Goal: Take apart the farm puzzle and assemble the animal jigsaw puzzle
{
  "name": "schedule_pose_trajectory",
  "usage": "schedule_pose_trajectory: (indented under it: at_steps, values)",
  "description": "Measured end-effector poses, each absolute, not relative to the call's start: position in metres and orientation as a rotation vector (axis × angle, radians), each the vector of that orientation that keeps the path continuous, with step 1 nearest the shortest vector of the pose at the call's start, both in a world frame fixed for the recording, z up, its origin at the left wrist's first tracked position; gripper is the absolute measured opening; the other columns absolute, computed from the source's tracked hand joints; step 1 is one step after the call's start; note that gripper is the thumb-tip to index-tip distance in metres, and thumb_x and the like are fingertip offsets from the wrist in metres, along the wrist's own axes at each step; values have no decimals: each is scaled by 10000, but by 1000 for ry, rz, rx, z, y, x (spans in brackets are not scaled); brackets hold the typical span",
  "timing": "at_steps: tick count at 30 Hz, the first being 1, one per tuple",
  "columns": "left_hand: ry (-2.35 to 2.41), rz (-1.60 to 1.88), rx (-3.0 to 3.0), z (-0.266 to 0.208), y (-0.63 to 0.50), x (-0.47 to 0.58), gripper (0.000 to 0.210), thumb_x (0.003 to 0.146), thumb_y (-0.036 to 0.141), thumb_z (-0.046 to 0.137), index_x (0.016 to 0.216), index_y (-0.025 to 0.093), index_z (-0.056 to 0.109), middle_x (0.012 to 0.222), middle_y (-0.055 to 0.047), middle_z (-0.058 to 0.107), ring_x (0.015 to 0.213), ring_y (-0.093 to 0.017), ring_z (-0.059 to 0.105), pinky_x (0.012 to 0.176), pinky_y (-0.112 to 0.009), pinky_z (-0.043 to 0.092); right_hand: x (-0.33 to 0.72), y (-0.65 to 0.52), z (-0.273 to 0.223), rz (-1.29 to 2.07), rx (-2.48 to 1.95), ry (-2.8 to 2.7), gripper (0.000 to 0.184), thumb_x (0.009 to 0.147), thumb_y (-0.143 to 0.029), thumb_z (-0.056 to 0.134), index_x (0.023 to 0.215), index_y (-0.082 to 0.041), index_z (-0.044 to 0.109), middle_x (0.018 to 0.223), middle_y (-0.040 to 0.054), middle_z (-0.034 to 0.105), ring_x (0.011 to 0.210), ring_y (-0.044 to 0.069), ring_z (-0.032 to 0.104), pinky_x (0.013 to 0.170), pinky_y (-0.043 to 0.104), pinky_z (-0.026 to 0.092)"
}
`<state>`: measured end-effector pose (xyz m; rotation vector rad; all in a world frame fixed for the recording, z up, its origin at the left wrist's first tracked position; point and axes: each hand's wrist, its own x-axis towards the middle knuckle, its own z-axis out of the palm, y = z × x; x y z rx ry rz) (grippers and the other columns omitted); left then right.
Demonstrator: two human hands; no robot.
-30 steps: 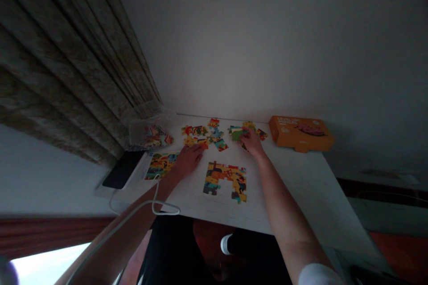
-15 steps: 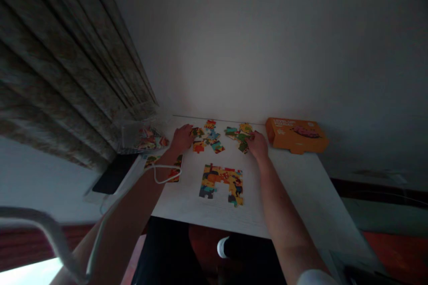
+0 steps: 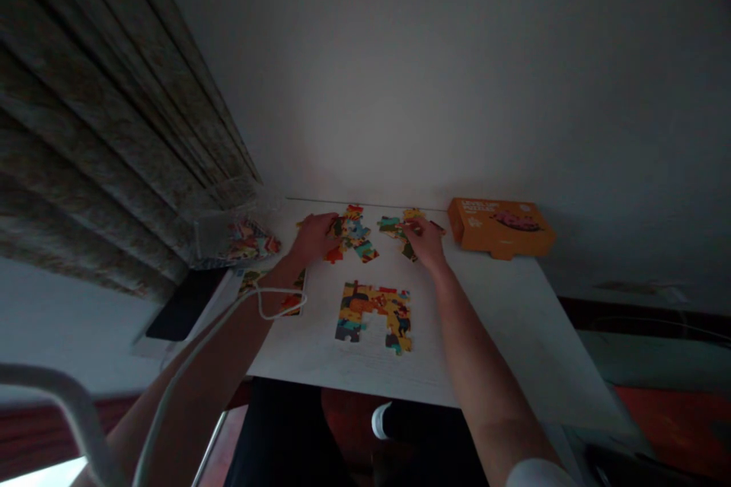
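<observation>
My left hand (image 3: 313, 237) is over the left group of loose jigsaw pieces (image 3: 365, 250) on the table. Its fingers are closed on the edge of a dark green and red puzzle piece (image 3: 338, 227). Over the right group of pieces (image 3: 391, 224), my right hand (image 3: 428, 243) is bent down with thumb and fingers pinched at a green puzzle piece, mostly covered by the fingers. Nearer to me lies a partly joined jigsaw (image 3: 349, 307), a frame of yellow and orange pieces with a gap at its lower middle.
An orange puzzle box (image 3: 502, 228) stands at the back right. On the left are a clear plastic bag of pieces (image 3: 251, 240), a dark flat device (image 3: 186, 306) and a picture card (image 3: 294, 304) partly under my left forearm. A white cable (image 3: 282, 291) loops across that arm.
My left hand has moved right, bringing its piece closer to the others and uncovering a piece behind it. My right hand has moved left over its group, uncovering a piece on its right.
</observation>
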<state>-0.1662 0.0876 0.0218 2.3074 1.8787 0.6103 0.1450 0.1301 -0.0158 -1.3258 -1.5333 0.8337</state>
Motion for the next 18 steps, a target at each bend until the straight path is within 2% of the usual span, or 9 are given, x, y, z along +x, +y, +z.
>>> schedule_pose_trajectory:
  at_steps: [4,8,14,18]
  values:
    - [1541,684,2462,25,72,-139,579,778,259,746,1339,244,608,1351,-105,680,1269,-290,634,1109,-447,495,130,121,-7,1237,-1139,-1514,418,770,-555,738,1027,-229,691,886,50,734,750,196,663,641,296,497]
    - [1323,692,2525,28,56,-117,557,807,227,724,1345,275,586,1357,-84,670,1298,-248,618,1110,-421,514,122,109,2,1516,-1040,-1556,427,746,-460,790,1106,-247,703,908,42,760,741,177,681,609,273,489]
    - [1217,606,2575,26,42,-103,615,840,194,709,1422,271,527,1426,-100,628,1360,-250,583,1150,-433,494,113,102,4,1647,-966,-1641,428,721,-329,782,1132,-226,727,769,-2,736,644,152,639,571,255,463]
    - [1255,679,2583,21,33,-102,647,899,205,679,1498,298,451,1544,-92,536,1423,-242,526,1175,-455,471,114,105,-3,1674,-934,-1628,469,683,-302,775,1140,-214,721,810,1,739,652,146,634,580,250,451]
